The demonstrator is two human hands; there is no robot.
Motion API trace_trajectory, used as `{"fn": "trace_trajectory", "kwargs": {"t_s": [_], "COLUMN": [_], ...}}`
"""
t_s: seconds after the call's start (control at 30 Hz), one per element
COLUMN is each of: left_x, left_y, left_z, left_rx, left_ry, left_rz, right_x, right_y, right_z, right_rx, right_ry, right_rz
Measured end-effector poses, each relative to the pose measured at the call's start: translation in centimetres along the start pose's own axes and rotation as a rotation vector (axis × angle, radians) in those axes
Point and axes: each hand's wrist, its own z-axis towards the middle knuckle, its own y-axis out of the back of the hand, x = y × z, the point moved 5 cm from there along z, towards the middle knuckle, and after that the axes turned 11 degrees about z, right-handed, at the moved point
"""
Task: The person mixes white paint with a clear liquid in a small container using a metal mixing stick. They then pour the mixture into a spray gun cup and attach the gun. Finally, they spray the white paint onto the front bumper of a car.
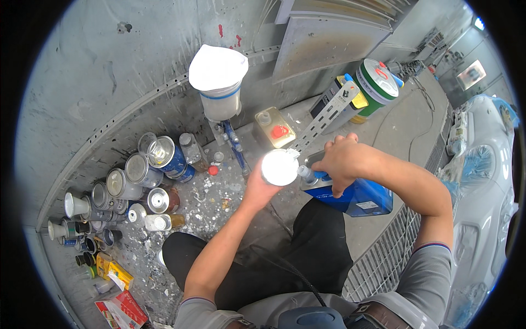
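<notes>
My left hand [259, 189] is wrapped around a cup whose round top shows bright white [280, 167]. A perforated metal mixing stick [327, 117] slants up from the cup's far rim. My right hand [344, 160] grips the top of a blue rectangular can [356, 198], its handle mostly hidden under the fingers. The can is tilted, and its clear spout [306, 174] sits right beside the cup's rim. Whether any liquid runs from the spout I cannot tell.
Beyond the cup stand a tan can with a red cap [279, 131] and a green-and-white bucket [378, 82]. A paper-topped container [219, 82] rises by the wall. Several paint cans [143, 170] line the left. A floor grate [383, 247] and a masked car body [482, 219] lie right.
</notes>
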Motion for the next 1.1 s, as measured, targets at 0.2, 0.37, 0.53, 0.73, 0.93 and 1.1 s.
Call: {"fn": "trace_trajectory", "kwargs": {"t_s": [0.2,0.37,0.53,0.73,0.93,1.1], "left_x": [0.18,0.37,0.29,0.3,0.15,0.43], "left_y": [0.03,-0.04,-0.18,-0.18,-0.23,-0.33], "left_z": [-0.17,-0.19,-0.32,-0.34,-0.41,-0.28], "left_rx": [0.006,0.011,0.01,0.003,0.003,0.018], "left_ry": [0.036,0.02,0.017,0.007,-0.002,-0.016], "left_rz": [0.0,-0.026,0.001,0.026,0.012,0.01], "right_x": [0.12,0.29,0.25,0.41,0.55,0.66], "right_y": [-0.05,0.14,-0.18,-0.07,-0.03,-0.04], "right_z": [-0.02,-0.31,-0.18,-0.43,-0.51,-0.57], "right_rx": [0.01,0.021,0.02,0.023,0.028,0.025], "right_ry": [-0.011,-0.017,-0.022,-0.023,-0.028,-0.026], "right_rz": [-0.005,-0.008,-0.011,-0.011,-0.012,-0.019]}}
